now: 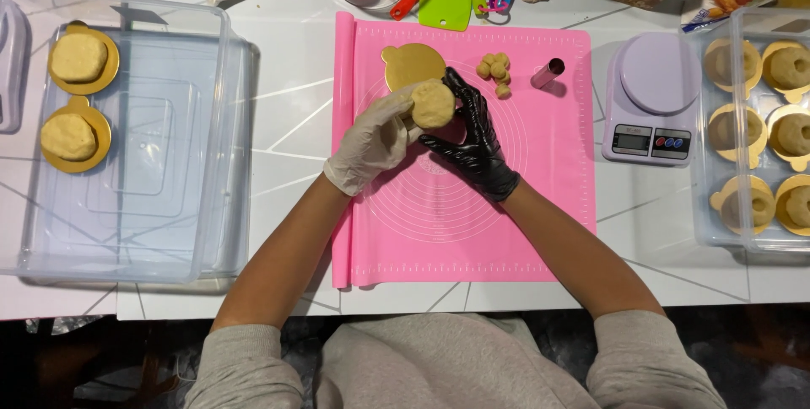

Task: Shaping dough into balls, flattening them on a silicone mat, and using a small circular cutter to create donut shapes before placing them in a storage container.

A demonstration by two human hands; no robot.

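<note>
My left hand [374,140], in a white glove, and my right hand [477,139], in a black glove, both hold a round piece of pale dough [433,103] above the pink silicone mat [540,206]. Just behind the dough a round gold cake board [409,63] lies on the mat. A small cluster of dough balls [495,71] and a metal tube cutter [548,72] sit on the mat to the right of the board.
A lilac kitchen scale [651,97] stands right of the mat. A clear tub [126,139] on the left holds two dough pieces on gold boards. A clear tub [747,130] at right holds several ring-shaped pieces. Measuring spoons, a scraper and bags line the back.
</note>
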